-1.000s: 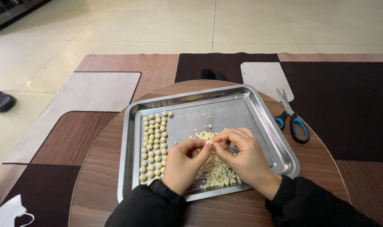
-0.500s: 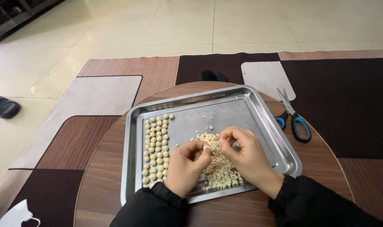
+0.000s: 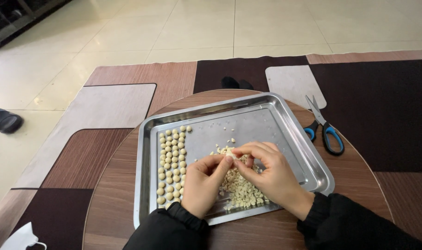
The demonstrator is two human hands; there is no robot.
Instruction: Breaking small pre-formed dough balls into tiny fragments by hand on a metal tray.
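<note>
Hands meet over the steel tray (image 3: 285, 125) at counter centre: our left hand (image 3: 202, 185) and right hand (image 3: 271, 173) pinch one small pale seed (image 3: 229, 157) between fingertips, above the loose heap (image 3: 241, 190). Peeling or splitting step, we judge. Neat seed rows (image 3: 171, 162) fill the tray's left side; scissors (image 3: 324, 127) lie at the counter's right edge. Next calls for a fine twist.

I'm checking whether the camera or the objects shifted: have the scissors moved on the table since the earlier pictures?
No. The scissors lie at the same spot beside the tray's right rim on the round table, blades pointing away, as before.
</note>
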